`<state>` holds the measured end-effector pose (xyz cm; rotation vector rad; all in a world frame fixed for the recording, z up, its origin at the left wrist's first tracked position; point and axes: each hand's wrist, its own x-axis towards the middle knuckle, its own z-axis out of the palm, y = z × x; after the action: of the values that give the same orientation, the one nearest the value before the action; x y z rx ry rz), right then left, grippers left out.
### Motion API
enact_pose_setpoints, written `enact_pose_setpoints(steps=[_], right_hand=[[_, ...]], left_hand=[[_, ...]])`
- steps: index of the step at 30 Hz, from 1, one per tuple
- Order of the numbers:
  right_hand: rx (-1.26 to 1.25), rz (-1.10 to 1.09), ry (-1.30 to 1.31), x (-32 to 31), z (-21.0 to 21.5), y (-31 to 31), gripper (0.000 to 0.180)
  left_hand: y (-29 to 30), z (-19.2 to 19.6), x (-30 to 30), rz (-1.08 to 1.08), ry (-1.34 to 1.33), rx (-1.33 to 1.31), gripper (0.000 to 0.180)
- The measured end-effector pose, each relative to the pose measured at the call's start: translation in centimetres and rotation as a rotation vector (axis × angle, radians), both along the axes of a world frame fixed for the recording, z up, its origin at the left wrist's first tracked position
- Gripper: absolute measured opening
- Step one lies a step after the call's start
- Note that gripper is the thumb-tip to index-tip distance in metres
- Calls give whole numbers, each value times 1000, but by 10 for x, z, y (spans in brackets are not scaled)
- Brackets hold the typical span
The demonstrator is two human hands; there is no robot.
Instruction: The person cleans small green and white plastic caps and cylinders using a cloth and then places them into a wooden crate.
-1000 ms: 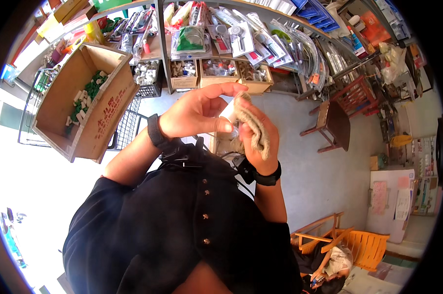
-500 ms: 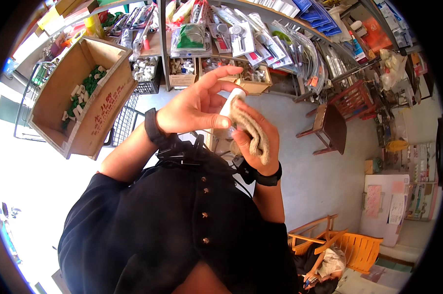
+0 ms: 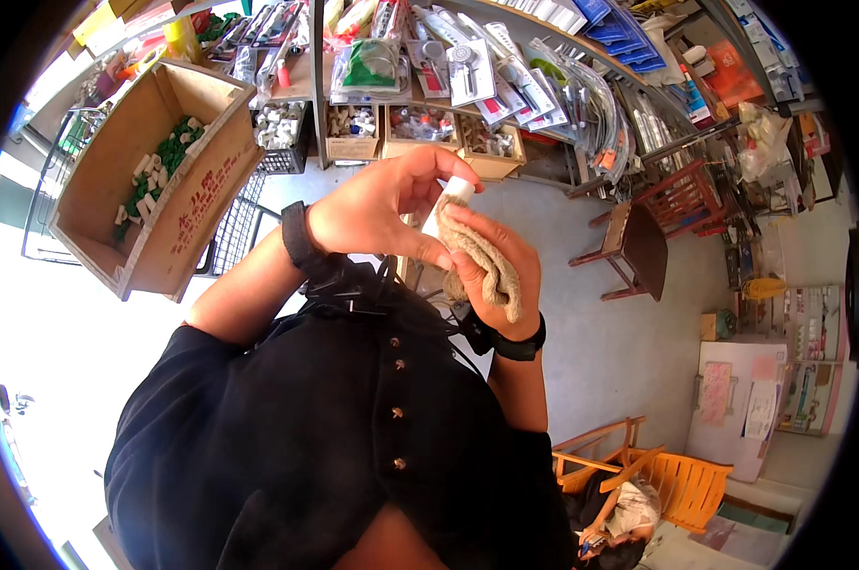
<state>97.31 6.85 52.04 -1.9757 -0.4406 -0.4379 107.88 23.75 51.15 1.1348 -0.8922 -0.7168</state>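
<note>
One white tube [image 3: 457, 189] slants between both hands [image 3: 368, 206] [image 3: 523, 275].

A black short-sleeved shirt [image 3: 287, 427] carries a column of metallic buttons [image 3: 397, 412]; black straps [image 3: 296, 236] encircle both wrists.
</note>
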Motion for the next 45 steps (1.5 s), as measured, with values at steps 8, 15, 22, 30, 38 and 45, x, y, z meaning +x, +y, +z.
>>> enact_pose_setpoints(steps=[8, 15, 22, 30, 38, 45], right_hand=[[205, -104, 130, -2, -6, -5, 32], [-15, 107, 19, -2, 1, -9, 34], [189, -68, 114, -2, -7, -6, 29], [127, 30, 107, -4, -3, -9, 28], [-3, 58, 42, -1, -5, -4, 33], [137, -34, 123, -4, -4, -8, 32]], left_hand=[[-2, -1, -3, -28, 76, -95, 77], [-1, -3, 4, -32, -3, 69, 82], [-2, -2, 0, 17, -125, -16, 78], [-3, -2, -1, 95, -132, 51, 69], [2, -3, 3, -1, -91, 97, 76], [3, 1, 1, 24, -216, 97, 81]])
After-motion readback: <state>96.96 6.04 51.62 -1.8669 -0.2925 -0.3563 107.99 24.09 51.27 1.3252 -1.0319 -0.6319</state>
